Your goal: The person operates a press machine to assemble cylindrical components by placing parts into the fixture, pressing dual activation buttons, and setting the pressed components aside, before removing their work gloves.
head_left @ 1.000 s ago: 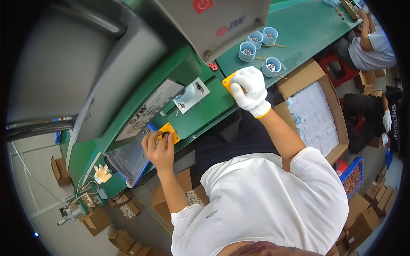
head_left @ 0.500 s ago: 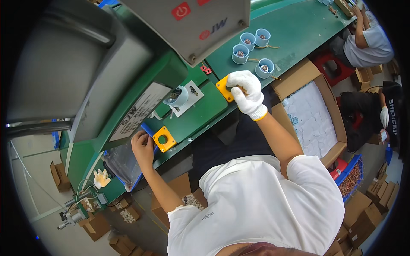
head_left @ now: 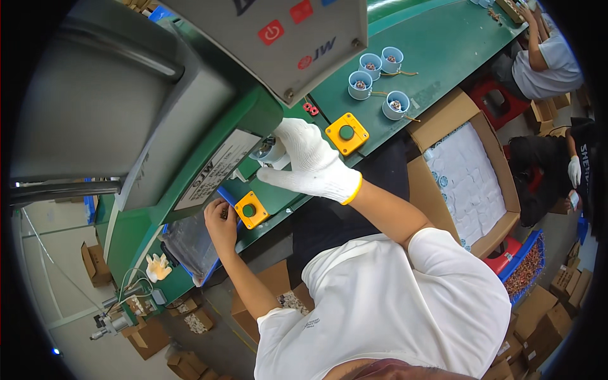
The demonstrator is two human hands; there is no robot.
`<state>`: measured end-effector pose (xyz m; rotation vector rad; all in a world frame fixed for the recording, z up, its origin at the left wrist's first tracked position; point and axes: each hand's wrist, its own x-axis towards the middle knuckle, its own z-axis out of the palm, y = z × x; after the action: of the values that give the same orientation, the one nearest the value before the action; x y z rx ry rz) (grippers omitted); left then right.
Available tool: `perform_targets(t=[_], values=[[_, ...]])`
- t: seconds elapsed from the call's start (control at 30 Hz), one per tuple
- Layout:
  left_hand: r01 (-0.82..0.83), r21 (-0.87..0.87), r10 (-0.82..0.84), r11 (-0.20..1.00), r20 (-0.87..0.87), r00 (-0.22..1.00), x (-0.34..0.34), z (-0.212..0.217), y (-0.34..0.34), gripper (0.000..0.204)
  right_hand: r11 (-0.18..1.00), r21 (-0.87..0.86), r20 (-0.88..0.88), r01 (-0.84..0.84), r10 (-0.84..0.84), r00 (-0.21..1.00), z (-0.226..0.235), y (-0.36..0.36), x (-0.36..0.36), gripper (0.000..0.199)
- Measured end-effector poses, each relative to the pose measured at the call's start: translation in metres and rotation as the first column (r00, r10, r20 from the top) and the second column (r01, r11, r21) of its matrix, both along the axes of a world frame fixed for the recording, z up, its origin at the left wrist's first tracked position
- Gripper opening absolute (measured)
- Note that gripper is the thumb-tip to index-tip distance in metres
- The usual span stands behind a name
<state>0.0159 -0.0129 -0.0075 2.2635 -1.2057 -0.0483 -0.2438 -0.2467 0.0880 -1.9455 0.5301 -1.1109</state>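
My right hand (head_left: 310, 161), in a white knit glove, reaches under the press head to a light-blue cup (head_left: 271, 152) with small parts inside. Its fingers lie along the cup's right side and its thumb is spread below, so the hand is open around the cup; whether it touches is hard to see. My bare left hand (head_left: 220, 218) is at the table edge, fingers curled over something small and dark that I cannot make out. Beside it sits a yellow box with a green button (head_left: 252, 209). A second yellow button box (head_left: 346, 133) is right of my glove.
The press head (head_left: 218, 161) and its control panel (head_left: 310, 38) overhang the green table (head_left: 437, 54). Several blue cups with wires (head_left: 360, 85) stand at the right. An open carton (head_left: 472, 183) holds white sheets and cups. Near my left hand are a blue-edged tray (head_left: 193, 244) and a glove (head_left: 158, 268).
My right hand has left the right-hand button box and moved left to the cup under the press. My left hand stays beside the left button box, its fingers curled. The view has shifted slightly.
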Motion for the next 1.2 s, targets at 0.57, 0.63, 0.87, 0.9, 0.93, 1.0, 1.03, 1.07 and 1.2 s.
perform_targets(t=[0.57,0.63,0.87,0.9,0.93,1.0,1.03,1.07,1.2], values=[[-0.006,0.013,0.005,1.0,0.096,0.995,-0.007,0.011,-0.007,0.019,0.997,-0.072,0.074,0.032,-0.027,0.997,0.0,-0.011,0.016,0.071],[-0.015,0.002,0.015,1.0,0.094,0.995,-0.008,0.012,-0.007,0.02,0.962,-0.254,0.075,0.099,-0.082,0.994,0.006,-0.017,0.013,0.069],[-0.051,0.006,0.051,0.999,0.018,0.999,-0.005,0.003,0.0,0.016,0.905,-0.077,0.294,0.418,-0.38,0.877,-0.014,-0.064,-0.049,0.043],[-0.035,-0.011,0.036,0.999,0.083,0.996,-0.004,-0.001,0.002,0.016,0.866,-0.006,0.159,0.499,-0.492,0.856,0.001,-0.086,-0.05,0.039],[-0.031,-0.016,0.032,0.999,0.099,0.995,-0.007,0.002,0.001,0.015,0.859,-0.042,0.072,0.51,-0.507,0.859,0.009,-0.111,-0.048,0.039],[-0.028,0.006,0.027,1.0,0.084,0.996,-0.008,0.009,0.001,0.017,0.902,-0.097,-0.094,0.421,-0.429,0.898,0.016,-0.159,-0.026,0.038],[-0.015,0.023,0.014,1.0,0.068,0.998,-0.007,0.011,-0.003,0.018,0.92,-0.113,-0.185,0.375,-0.39,0.902,0.016,-0.18,-0.012,0.038],[0.009,-0.011,-0.008,1.0,0.089,0.996,-0.004,0.006,-0.004,0.016,0.934,-0.121,-0.266,0.336,-0.356,0.896,0.012,-0.195,0.002,0.038],[0.045,-0.043,-0.042,0.998,0.048,0.998,-0.003,0.005,-0.011,0.014,0.961,-0.143,-0.4,0.238,-0.276,0.874,0.002,-0.22,0.017,0.037]])
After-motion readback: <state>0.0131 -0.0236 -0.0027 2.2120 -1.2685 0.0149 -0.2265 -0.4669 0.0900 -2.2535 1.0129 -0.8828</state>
